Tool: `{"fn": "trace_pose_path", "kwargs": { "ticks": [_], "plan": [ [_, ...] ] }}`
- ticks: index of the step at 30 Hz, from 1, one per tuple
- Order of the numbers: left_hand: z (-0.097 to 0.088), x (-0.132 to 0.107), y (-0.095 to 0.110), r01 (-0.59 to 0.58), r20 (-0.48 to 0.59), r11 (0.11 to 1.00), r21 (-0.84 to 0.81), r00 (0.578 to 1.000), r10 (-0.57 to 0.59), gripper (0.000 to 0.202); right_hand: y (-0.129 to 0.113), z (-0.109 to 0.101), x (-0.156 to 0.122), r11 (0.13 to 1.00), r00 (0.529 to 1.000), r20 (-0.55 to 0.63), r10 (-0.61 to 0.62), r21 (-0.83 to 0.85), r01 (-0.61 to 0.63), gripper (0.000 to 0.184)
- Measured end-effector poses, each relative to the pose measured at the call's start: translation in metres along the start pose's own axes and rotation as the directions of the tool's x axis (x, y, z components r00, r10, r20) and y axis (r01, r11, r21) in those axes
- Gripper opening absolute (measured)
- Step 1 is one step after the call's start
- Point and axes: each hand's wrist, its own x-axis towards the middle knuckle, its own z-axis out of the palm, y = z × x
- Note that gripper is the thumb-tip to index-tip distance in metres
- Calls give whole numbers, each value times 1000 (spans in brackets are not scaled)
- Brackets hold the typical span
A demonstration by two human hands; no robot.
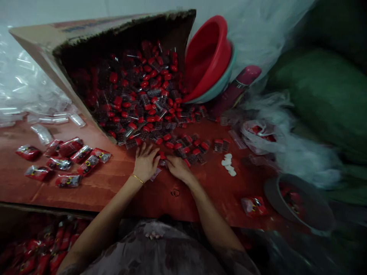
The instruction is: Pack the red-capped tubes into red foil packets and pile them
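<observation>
We rest the left hand [145, 163] palm down, fingers spread; the right hand [179, 168] is curled, but we cannot tell whether it grips. Between the hands lies a small red piece [162, 155]. We steady it from both sides and apply light, even pressure. Beyond the hands, red-capped containers [186, 148] spill from a carton [43, 36] whose depth is dark. The fingers partly cover the red piece; far right of the hands, the bowl's [271, 193] contents are blurred.
</observation>
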Motion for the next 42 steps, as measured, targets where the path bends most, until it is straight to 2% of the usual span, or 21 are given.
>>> {"fn": "trace_pose_path", "kwargs": {
  "ticks": [3,5,9,13,15,17,20,22,24,27,29,31,34,36,39,42],
  "plan": [
    [2,3,0,45,123,997,67,991,-53,47,-5,-1,1,997,999,-1,38,-65,-38,21],
    [0,5,0,63,159,993,101,984,-79,46,-8,-1,0,984,993,-40,112,-132,-116,24],
    [-5,9,2,72,177,990,121,980,-93,45,-13,1,-1,914,955,-137,263,-282,-292,27],
    [-2,7,0,75,153,994,85,984,-88,47,-11,3,-5,890,931,-249,265,-308,-336,28],
    [0,6,-2,75,136,996,52,987,-82,48,-7,4,-7,925,924,-322,206,-244,-291,30],
    [-2,5,-2,64,74,998,-16,995,-63,46,-2,4,-9,972,914,-382,136,-126,-198,32],
    [-10,4,2,27,-37,960,-278,999,-38,38,2,4,-13,996,903,-425,55,81,-23,37],
    [-14,4,8,67,10,843,-533,997,-73,37,1,5,-16,974,906,-422,24,213,74,37],
    [-15,3,15,172,99,683,-710,984,-145,35,-3,7,-20,920,914,-404,36,370,127,36],
    [-10,-2,26,259,143,498,-828,955,-260,31,-8,12,-24,770,928,-362,91,617,165,28],
    [-6,-6,32,255,135,438,-862,949,-286,30,-11,18,-27,696,926,-354,132,698,168,26],
    [-3,-12,37,214,92,471,-856,959,-267,28,-12,23,-31,699,907,-383,176,697,159,26],
    [0,-19,42,131,-3,606,-784,977,-214,26,-14,30,-37,782,872,-451,191,606,142,30],
    [2,-22,44,109,-24,644,-757,981,-194,27,-15,33,-39,829,862,-473,183,545,123,32],
    [6,-23,45,122,-10,605,-787,978,-211,26,-16,35,-40,853,853,-489,183,510,110,34],
    [6,-21,45,178,54,468,-865,962,-267,23,-14,31,-40,830,867,-473,155,538,145,30]
  ]
}}
